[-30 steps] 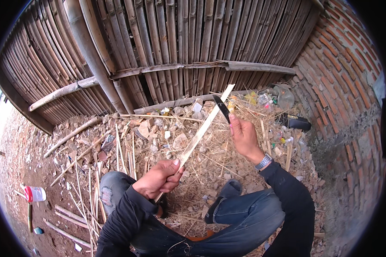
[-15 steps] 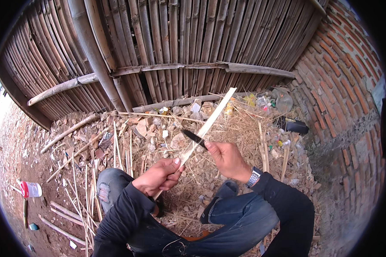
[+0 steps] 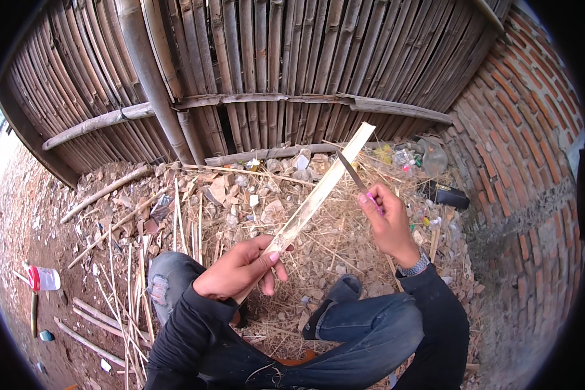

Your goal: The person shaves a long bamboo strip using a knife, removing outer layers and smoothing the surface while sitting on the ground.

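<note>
A pale, flat bamboo strip [image 3: 318,193] slants up and away to the right from my left hand [image 3: 244,268]. That hand is closed around the strip's lower part, its thumb lying along the top. My right hand [image 3: 390,220] grips a knife [image 3: 350,170] by its pink-purple handle. The dark blade points up to the left, its tip at the strip's edge near the far end; whether it touches cannot be made out. The strip's lower end passes beneath my left wrist and is mostly hidden.
A bamboo fence [image 3: 273,58] stands ahead, a brick wall [image 3: 520,156] on the right. Thin bamboo strips [image 3: 131,286] lie left of my knee. Rubble, straw and litter cover the ground. A black box [image 3: 447,194] lies near the wall, a white-and-red tub [image 3: 45,278] far left.
My right hand with the knife has moved up and right, the blade shifting from the strip's middle toward its far end. My left hand is slightly lower, its fingers looser around the strip.
</note>
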Motion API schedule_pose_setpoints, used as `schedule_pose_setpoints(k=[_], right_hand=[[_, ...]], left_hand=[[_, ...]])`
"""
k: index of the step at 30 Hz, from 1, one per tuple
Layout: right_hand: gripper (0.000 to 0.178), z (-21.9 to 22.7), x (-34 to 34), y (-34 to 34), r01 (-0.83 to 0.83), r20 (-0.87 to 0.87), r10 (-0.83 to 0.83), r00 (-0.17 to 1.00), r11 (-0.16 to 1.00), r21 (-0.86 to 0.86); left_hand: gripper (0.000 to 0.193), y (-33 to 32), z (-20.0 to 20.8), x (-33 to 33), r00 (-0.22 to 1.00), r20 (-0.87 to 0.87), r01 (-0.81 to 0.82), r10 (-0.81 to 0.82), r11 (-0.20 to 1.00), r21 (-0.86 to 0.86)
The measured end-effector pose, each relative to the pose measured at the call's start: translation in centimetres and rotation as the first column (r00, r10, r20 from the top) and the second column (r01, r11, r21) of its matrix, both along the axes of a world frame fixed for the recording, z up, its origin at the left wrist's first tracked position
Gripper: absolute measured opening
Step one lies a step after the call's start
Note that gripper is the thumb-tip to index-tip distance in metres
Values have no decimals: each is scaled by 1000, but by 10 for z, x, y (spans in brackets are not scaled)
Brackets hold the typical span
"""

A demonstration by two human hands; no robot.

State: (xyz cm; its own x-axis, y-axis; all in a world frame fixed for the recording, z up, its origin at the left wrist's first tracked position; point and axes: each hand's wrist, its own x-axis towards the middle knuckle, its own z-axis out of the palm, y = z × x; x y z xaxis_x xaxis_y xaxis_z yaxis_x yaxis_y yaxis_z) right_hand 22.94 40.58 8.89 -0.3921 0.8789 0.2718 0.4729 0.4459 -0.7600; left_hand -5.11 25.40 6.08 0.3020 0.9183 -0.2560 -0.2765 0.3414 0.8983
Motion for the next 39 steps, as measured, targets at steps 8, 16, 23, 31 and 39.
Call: schedule_pose_setpoints(k=[8,16,23,31,39], right_hand=[[51,19,-2,-31,-95,278,114,954,992,-81],[59,-5,-27,-64,-232,451,246,858,969,-87],[61,-5,-28,-66,-230,549,240,801,969,-89],[62,-8,2,-11,-28,550,-21,835,996,81],[61,-20,-19,-52,-219,519,214,827,974,-52]], left_hand=[[23,3,-3,-9,942,-314,-76,117,987,142],[20,4,-13,-4,879,-424,-146,218,970,196],[22,5,-19,-4,871,-420,-158,254,955,251],[25,-2,-13,0,878,-434,-107,203,966,235],[26,-3,-22,-6,910,-359,-160,207,975,156]])
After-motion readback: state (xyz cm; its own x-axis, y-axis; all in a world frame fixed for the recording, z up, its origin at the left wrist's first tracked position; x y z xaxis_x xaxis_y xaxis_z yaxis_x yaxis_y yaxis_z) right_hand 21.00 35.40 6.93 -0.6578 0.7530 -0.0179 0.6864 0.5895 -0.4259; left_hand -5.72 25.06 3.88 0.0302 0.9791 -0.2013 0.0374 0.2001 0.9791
